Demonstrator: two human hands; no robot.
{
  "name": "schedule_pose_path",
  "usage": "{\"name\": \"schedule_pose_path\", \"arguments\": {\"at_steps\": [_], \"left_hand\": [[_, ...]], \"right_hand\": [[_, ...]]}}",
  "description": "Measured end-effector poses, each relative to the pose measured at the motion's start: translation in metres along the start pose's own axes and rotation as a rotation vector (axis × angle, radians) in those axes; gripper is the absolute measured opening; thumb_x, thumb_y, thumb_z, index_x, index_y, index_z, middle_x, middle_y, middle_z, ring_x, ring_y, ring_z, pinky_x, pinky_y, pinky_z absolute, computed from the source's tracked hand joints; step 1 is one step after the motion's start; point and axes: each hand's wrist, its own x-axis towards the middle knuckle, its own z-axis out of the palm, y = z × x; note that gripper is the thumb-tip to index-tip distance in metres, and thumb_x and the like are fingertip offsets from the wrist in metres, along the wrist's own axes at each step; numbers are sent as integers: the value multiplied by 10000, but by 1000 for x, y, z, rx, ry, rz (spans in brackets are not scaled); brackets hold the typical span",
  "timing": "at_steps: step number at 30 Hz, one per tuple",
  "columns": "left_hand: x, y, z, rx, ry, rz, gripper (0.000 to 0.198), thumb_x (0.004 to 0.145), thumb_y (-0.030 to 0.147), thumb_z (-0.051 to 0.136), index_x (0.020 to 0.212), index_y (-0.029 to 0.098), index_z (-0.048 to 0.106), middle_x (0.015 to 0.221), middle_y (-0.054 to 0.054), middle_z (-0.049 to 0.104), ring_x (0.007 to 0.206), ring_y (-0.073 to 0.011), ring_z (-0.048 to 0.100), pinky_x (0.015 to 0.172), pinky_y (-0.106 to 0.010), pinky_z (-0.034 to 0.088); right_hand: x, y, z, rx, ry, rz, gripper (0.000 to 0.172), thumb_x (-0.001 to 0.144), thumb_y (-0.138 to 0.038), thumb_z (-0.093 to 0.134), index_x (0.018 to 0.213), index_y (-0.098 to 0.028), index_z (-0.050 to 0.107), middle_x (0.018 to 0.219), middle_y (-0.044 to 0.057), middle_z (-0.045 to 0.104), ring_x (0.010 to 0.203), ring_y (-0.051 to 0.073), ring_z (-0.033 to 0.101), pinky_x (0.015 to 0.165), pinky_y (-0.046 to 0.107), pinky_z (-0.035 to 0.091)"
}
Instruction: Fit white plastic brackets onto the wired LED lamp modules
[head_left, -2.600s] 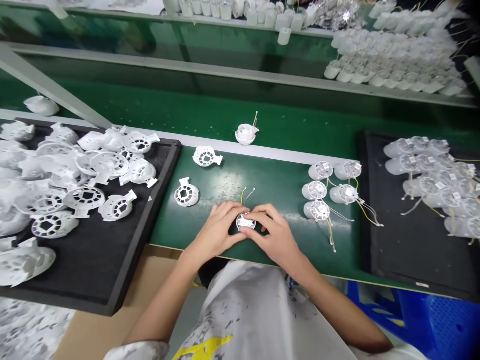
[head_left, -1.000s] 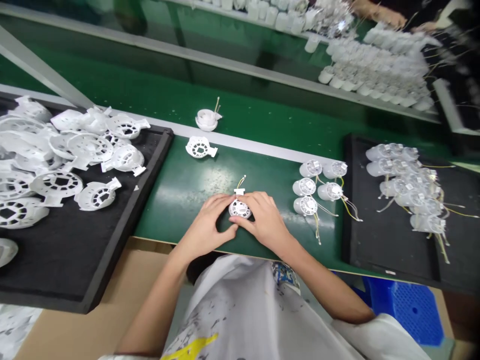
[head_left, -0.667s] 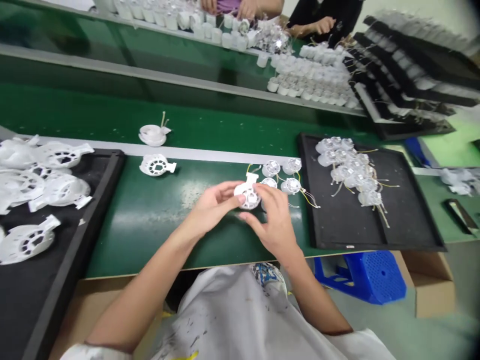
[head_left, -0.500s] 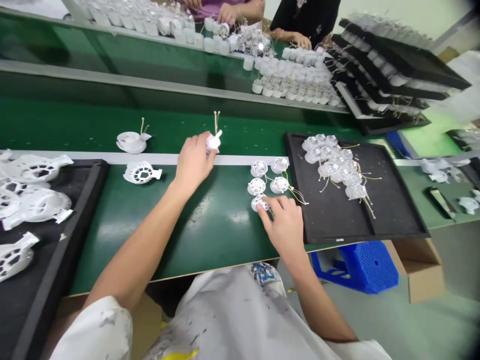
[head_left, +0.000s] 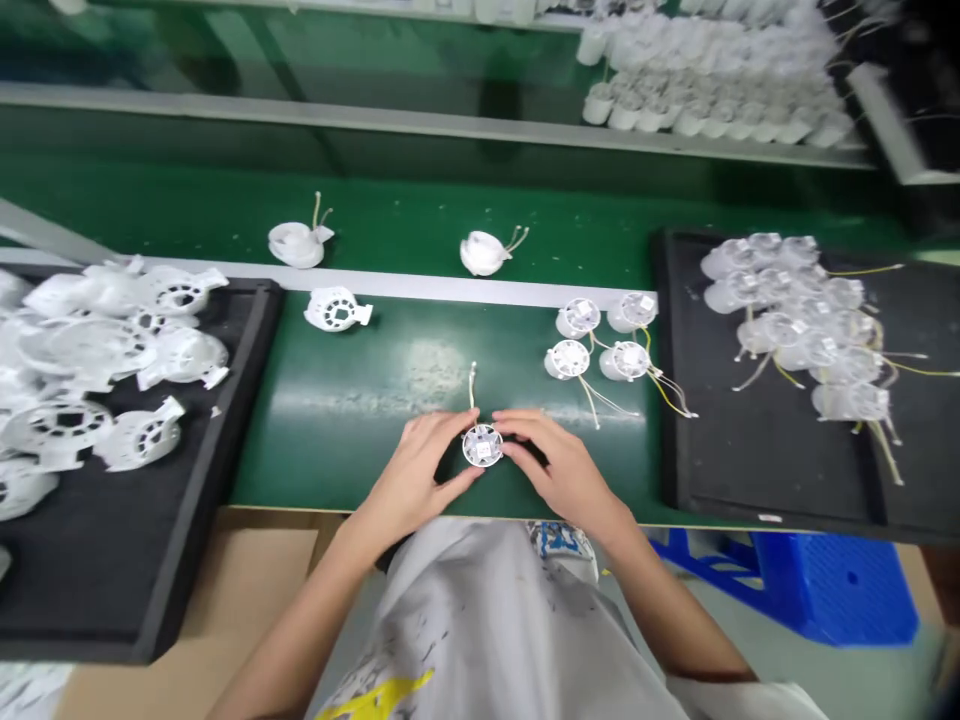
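Between my two hands, low over the green table, is a small round white wired cup with a patterned top, its thin wire pointing away from me. The fingers of my left hand close on its left side. My right hand pinches its right side with thumb and fingertips. To the right stand several more wired cups in two rows. A white shell with wires lies farther back, and another wired shell is to its left. In front of that sits a white slotted housing.
On the left, a black tray holds a pile of white slotted housings. Another black tray on the right carries wired cups in rows. Many white cups line the shelf behind. Below the table edge is a blue stool.
My left hand has let go of the wired shell at the back and come down to the front. My right hand has moved the nearest cup left, between both hands. The view has tilted down.
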Motion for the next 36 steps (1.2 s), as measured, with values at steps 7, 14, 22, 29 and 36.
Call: {"name": "schedule_pose_path", "arguments": {"at_steps": [7,14,22,29,36], "left_hand": [[-6,4,13,130,93,-92,546,978,327,675,1490,247,504,1390,-119,620,1334,-324,529,1126,-513,373],[18,-7,-13,185,1,-48,479,1008,366,639,1471,274,555,1400,-110,609,1351,-323,500,1132,-521,366],[40,-92,-106,497,432,-148,383,991,369,605,1339,215,642,1380,-156,636,1407,-369,489,1174,-559,355],[11,-35,-70,-327,439,-259,240,954,427,726,1102,238,728,1110,-64,749,1058,-267,684,974,-412,514],[-10,26,-7,-1134,307,-406,306,971,485,692,1087,203,721,947,-74,743,864,-214,694,814,-346,531]], "right_hand": [[13,-3,21,19,6,2,307,1005,-364,711,1300,-282,683,1303,77,696,1207,237,673,1056,442,580],[33,-3,36,-158,108,69,182,1031,-386,672,1132,-351,820,1218,50,673,952,187,666,866,361,602],[47,-7,49,-185,249,65,239,1061,-425,611,1078,-320,826,1106,58,680,986,202,671,811,335,590],[25,-33,17,-228,234,-178,568,1009,-350,710,1544,-323,521,1403,124,581,1320,285,596,1103,496,551],[34,-48,16,-190,169,-214,583,908,-425,827,1436,-315,607,1294,90,651,1156,263,690,1001,436,612]]}}
